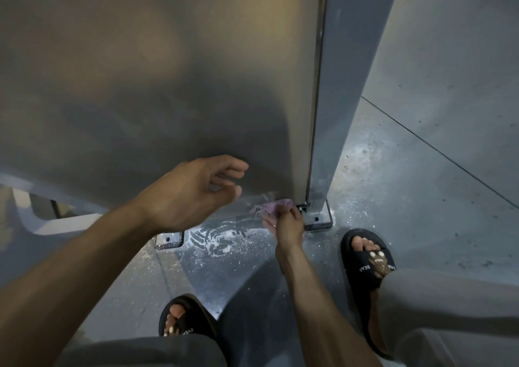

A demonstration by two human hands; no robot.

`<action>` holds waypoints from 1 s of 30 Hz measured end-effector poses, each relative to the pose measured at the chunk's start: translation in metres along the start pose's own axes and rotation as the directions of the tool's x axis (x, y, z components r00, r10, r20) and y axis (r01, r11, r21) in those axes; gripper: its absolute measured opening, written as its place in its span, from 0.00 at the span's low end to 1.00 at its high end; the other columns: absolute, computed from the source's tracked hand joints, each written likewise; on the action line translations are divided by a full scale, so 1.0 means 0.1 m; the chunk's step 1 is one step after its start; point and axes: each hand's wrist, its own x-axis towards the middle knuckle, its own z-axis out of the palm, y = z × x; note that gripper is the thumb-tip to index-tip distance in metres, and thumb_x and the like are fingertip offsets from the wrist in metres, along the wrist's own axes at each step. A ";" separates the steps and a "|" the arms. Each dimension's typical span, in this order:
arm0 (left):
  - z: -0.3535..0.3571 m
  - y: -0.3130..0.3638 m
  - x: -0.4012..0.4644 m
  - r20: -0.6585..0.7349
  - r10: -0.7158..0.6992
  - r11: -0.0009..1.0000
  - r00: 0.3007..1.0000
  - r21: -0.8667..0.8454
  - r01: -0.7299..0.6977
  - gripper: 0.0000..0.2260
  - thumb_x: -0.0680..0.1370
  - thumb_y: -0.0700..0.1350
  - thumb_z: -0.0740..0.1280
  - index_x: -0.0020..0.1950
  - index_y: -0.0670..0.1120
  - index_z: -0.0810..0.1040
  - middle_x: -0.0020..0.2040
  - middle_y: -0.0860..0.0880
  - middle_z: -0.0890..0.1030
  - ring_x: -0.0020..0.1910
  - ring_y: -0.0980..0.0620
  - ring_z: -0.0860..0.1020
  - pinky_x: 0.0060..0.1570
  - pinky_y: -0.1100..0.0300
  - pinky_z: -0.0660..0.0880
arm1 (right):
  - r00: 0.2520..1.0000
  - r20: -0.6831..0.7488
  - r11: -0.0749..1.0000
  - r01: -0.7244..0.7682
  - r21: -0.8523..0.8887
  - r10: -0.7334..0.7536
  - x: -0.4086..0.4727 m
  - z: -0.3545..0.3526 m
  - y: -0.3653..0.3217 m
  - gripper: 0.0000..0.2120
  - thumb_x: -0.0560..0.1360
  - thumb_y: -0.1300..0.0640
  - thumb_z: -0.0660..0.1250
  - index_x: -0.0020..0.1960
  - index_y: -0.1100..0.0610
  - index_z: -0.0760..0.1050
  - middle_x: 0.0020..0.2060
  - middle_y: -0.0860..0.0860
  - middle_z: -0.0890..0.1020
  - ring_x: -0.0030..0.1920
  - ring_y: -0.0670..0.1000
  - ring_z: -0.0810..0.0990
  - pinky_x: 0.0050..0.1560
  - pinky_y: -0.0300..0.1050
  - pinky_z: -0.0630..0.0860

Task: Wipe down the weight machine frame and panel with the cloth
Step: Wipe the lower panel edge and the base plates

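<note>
- Nearest, at the bottom of the frame, the person's knees and two black slides (368,257) are showing on a dusty grey floor (421,170).
- Further in, lower centre, the right hand (288,226) is gripping a small pink cloth (273,207), fingers curled round its bunched rear part, and is pressing it against the bottom edge of the panel (140,85), just beside the post (337,85).
- The cloth is looking soft, light and limp, so it is likely bunching and folding under pressure; wadding it in the palm, as here, seems the best hold, leaving a pad of fabric free at the front.
- Left of centre, the left hand (193,189) is hovering near the panel, fingers loosely spread, holding nothing; whether the fingertips are touching the metal I cannot tell.
- Beyond, the panel is filling the upper left, smooth, stiff and probably slippery.
- The post is rising at upper right, bolted through a foot plate (318,220).
</note>
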 end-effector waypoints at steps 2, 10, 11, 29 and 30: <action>-0.01 0.00 -0.01 -0.007 0.000 1.000 1.000 0.002 0.000 0.17 0.80 0.51 0.69 0.69 0.58 0.76 0.62 0.62 0.81 0.58 0.66 0.79 0.64 0.56 0.76 | 0.991 -0.028 0.991 0.130 0.032 -0.129 -0.18 0.08 -0.12 0.09 0.83 0.56 0.62 0.50 0.60 0.77 0.47 0.59 0.86 0.47 0.57 0.87 0.50 0.51 0.83; -0.05 -0.10 -0.08 -0.023 -0.016 1.000 1.000 -0.002 0.016 0.17 0.80 0.52 0.69 0.69 0.59 0.76 0.61 0.64 0.81 0.58 0.65 0.79 0.65 0.53 0.77 | 0.934 -0.171 0.934 0.272 -0.229 -0.314 -0.25 0.13 -0.07 0.10 0.81 0.51 0.63 0.43 0.52 0.77 0.40 0.52 0.83 0.44 0.56 0.83 0.45 0.50 0.78; -0.05 -0.10 -0.08 -0.022 -0.014 1.000 1.000 -0.007 0.014 0.17 0.80 0.51 0.70 0.69 0.59 0.76 0.61 0.63 0.81 0.58 0.65 0.80 0.65 0.53 0.77 | 0.959 -0.171 0.957 0.185 -0.222 -0.225 -0.16 0.10 0.00 0.10 0.83 0.53 0.64 0.44 0.53 0.77 0.41 0.52 0.84 0.46 0.56 0.84 0.48 0.51 0.80; -0.06 -0.11 -0.06 -0.034 -0.017 0.999 0.999 -0.043 0.016 0.15 0.80 0.50 0.71 0.66 0.60 0.77 0.60 0.61 0.82 0.58 0.65 0.80 0.65 0.55 0.77 | 0.988 -0.077 0.990 0.132 -0.047 -0.136 -0.38 0.30 -0.10 0.10 0.80 0.57 0.67 0.42 0.60 0.79 0.37 0.56 0.86 0.40 0.56 0.87 0.40 0.55 0.86; -0.06 -0.12 -0.06 -0.034 -0.017 0.999 0.999 -0.047 0.016 0.15 0.80 0.50 0.71 0.66 0.60 0.77 0.60 0.62 0.82 0.58 0.65 0.80 0.65 0.55 0.77 | 0.991 -0.094 0.995 0.090 -0.045 -0.094 -0.31 0.26 -0.06 0.10 0.81 0.57 0.67 0.43 0.59 0.79 0.39 0.56 0.86 0.42 0.57 0.88 0.42 0.55 0.86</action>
